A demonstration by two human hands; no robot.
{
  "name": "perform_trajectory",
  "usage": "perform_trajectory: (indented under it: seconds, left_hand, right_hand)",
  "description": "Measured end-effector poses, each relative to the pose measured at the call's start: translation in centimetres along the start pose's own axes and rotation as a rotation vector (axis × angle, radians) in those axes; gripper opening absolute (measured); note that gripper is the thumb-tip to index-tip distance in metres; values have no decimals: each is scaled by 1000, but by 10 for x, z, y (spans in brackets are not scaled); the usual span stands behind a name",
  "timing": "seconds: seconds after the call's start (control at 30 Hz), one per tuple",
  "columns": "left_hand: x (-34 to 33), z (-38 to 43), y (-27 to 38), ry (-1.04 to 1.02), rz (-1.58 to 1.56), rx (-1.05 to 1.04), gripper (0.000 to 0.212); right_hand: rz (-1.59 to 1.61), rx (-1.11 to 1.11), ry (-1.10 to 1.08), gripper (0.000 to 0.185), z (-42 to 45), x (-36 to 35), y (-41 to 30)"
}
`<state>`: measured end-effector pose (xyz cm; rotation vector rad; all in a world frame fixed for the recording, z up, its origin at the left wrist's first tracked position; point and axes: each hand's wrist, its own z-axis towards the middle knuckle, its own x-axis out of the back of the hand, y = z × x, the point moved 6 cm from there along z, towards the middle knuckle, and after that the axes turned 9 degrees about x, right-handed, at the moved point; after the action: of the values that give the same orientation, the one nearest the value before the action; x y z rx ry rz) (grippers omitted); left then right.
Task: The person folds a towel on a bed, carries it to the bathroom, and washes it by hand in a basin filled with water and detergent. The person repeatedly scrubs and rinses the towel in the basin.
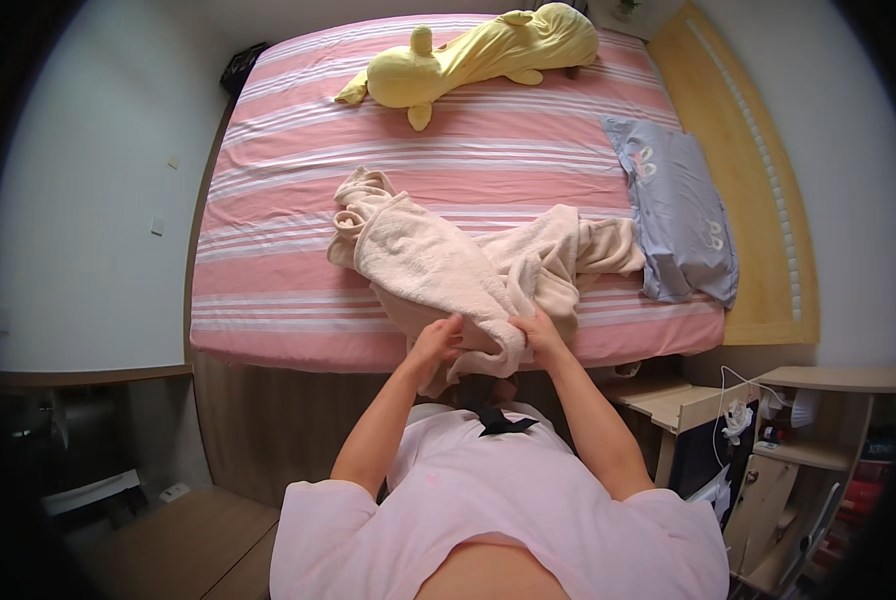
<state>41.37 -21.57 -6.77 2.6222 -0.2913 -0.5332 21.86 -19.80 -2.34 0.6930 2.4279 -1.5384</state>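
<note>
A beige fleece blanket [433, 259] lies crumpled across the near side of the bed. One bunched end points to the far left, and its right end reaches the pillow. My right hand [541, 339] grips a folded edge of the blanket near the mattress's front. To the left of it, my left hand [436, 342] is against the blanket's near edge, its thumb and fingers apart and no cloth seen between them. Between both hands, a fold of the fleece hangs down over the front of the bed.
Pink-and-white striped sheeting [283, 225] covers the bed. A long yellow plush toy [485, 56] lies along the far side. At right, a grey-blue pillow [677, 210] rests by the yellow headboard [748, 195]. A wooden shelf unit [830, 379] with a white cable stands at lower right.
</note>
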Motion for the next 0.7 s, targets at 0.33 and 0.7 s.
perform_trajectory:
  seconds: [0.33,0.7]
  left_hand:
    - [39,-11,31,375,-294,-273,38]
    - [14,-164,148,883,556,-1264,41]
  right_hand:
    - [2,-43,-39,37,-26,2,2]
    - [676,-64,-69,46,-27,19,-75]
